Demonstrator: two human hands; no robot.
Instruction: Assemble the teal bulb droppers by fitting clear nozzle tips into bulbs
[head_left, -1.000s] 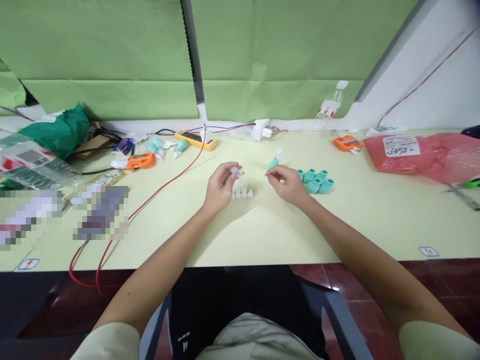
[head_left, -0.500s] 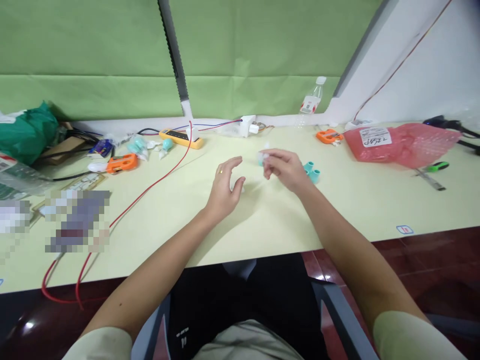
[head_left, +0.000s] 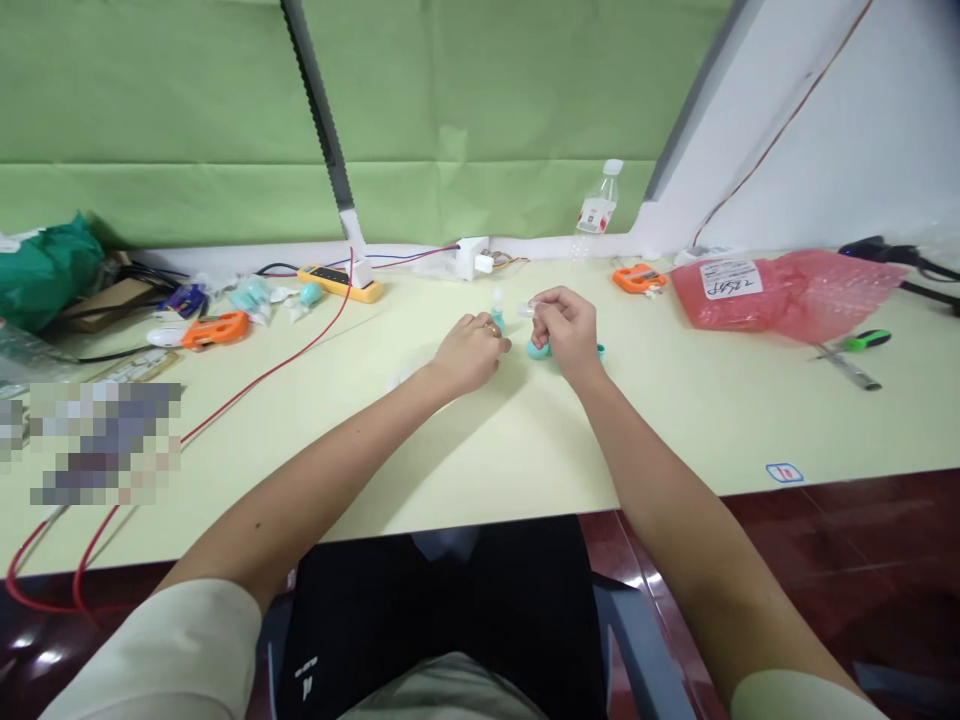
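Observation:
My left hand is closed, palm down, with its fingertips at a small teal piece with a clear tip. That piece stands up beyond the fingers and appears gripped by them; its lower part is hidden. Close by on the right, my right hand pinches a small clear plastic piece between thumb and fingers. Below those fingers a rounded teal piece rests on the table, and another teal piece peeks out behind the wrist. Something clear or whitish lies beside my left forearm.
On the pale yellow table, a yellow multimeter and orange-handled tool lie left. A red cable crosses there. To the right are another orange tool, a pink bubble-wrap package and a green-handled tool.
My left hand has moved right and closed at the teal piece with the clear tip, which was by my right hand. My right hand now pinches a clear piece. The view has shifted slightly.

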